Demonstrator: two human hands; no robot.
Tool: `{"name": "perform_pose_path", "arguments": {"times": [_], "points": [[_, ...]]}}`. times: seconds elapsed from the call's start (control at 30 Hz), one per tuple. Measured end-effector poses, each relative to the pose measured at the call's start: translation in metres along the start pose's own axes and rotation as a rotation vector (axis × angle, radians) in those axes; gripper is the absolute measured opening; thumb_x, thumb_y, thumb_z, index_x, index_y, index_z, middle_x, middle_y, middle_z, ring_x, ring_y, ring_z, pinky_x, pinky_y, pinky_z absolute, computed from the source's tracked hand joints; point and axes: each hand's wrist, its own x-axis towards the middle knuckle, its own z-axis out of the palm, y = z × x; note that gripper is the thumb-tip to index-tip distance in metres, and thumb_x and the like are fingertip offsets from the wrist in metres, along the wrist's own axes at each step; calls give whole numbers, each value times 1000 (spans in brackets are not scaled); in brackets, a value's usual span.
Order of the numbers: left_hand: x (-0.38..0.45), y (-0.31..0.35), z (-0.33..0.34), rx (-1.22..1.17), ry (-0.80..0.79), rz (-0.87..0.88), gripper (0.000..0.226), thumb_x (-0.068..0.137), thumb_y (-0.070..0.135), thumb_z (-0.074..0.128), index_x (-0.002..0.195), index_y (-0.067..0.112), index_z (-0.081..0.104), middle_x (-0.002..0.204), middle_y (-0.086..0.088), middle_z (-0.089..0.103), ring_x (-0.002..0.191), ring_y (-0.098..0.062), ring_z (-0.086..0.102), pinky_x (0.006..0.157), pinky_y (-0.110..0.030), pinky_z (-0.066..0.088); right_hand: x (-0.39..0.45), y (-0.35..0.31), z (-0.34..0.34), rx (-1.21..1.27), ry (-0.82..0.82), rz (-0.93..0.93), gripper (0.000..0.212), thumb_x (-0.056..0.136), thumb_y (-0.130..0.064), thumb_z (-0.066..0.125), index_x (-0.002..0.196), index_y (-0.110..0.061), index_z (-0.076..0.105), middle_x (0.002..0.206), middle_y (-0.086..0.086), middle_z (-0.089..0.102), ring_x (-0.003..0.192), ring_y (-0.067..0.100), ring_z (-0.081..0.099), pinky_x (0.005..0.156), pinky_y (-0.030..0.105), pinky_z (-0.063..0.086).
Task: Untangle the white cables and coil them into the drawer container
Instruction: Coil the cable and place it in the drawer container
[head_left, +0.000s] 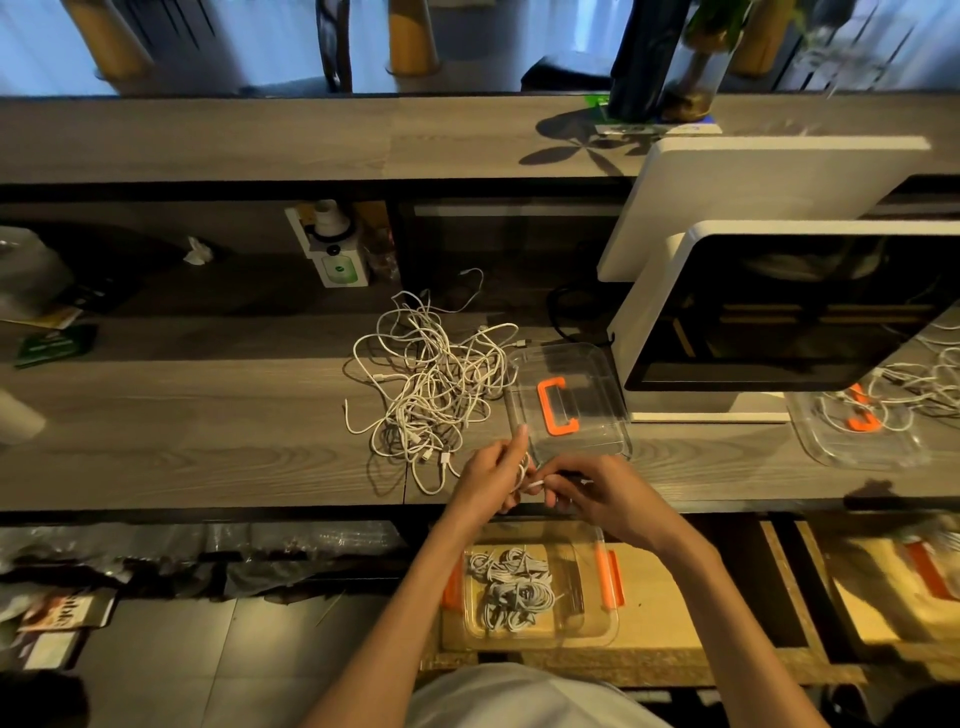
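White cable (527, 480) pinched between both hands (545, 486) above the drawer container (608, 618).

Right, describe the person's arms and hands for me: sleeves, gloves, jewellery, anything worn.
Both forearms are bare up to where they leave the picture, with no sleeves in view. The left hand and right hand wear no gloves, and I see no watch, bracelet or rings. A pale grey garment shows at the bottom edge between the arms.
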Motion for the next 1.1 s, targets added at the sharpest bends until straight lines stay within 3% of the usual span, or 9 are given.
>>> {"name": "perform_pose_path", "arguments": {"times": [0.13,0.33,0.47,0.53,0.7,0.83,0.9,1.0,1.1], "points": [[2,5,-1,-32,120,29,55,105,54,38,82,13,65,62,-1,58,48,-10,46,48,-23,35,-5,-1,9,-20,34,-18,17,103,-16,61,102,-29,72,85,-13,70,84,10,69,77,30,59],[5,5,2,148,316,170,55,107,47,36,76,13,65,56,4,59,53,-9,57,63,-35,49,-5,-14,21,-31,88,-73,14,104,-20,60,104,-27,72,82,-13,69,81,9,69,71,17,52],[7,12,2,121,162,34,74,100,69,25,72,14,66,63,-7,64,66,-24,64,69,-45,55,7,-21,4,-91,129,-163,14,101,-28,63,107,-24,75,92,-16,71,89,5,69,78,22,56],[3,15,4,80,31,-53,87,90,82,13,73,18,69,67,-10,65,68,-23,64,60,-34,51,15,-19,-5,-148,173,-178,16,97,-33,65,104,-25,77,99,-16,66,94,2,65,82,21,55],[-4,16,7,-124,-296,-92,115,85,84,1,116,-8,64,80,-27,66,59,-18,59,46,-20,40,29,-11,-8,-107,243,-157,10,90,-28,77,99,-26,81,98,-15,63,90,5,65,77,19,54],[-7,18,4,-238,-383,-95,96,84,88,20,93,4,66,57,-8,49,40,-12,41,39,-22,27,30,0,-5,16,291,-74,18,86,-43,76,92,-26,76,90,-12,70,85,11,69,75,37,59],[-7,16,4,-255,-335,-85,82,83,84,45,105,7,64,57,-3,53,43,-12,44,40,-21,29,27,6,-1,-7,284,-79,22,89,-43,71,97,-24,75,93,-12,70,86,10,68,76,40,59],[-8,16,4,-338,-315,-80,75,79,52,79,130,6,51,67,1,60,46,-8,45,42,-19,33,25,19,1,-11,290,-63,11,93,-21,72,103,-19,75,99,-8,71,93,10,68,82,42,59],[-10,18,6,-353,-296,-29,55,82,10,82,124,4,47,77,-1,61,51,-8,49,43,-18,37,23,23,1,17,278,-33,14,93,-17,74,106,-20,76,101,-8,72,98,12,68,85,41,59]]}}
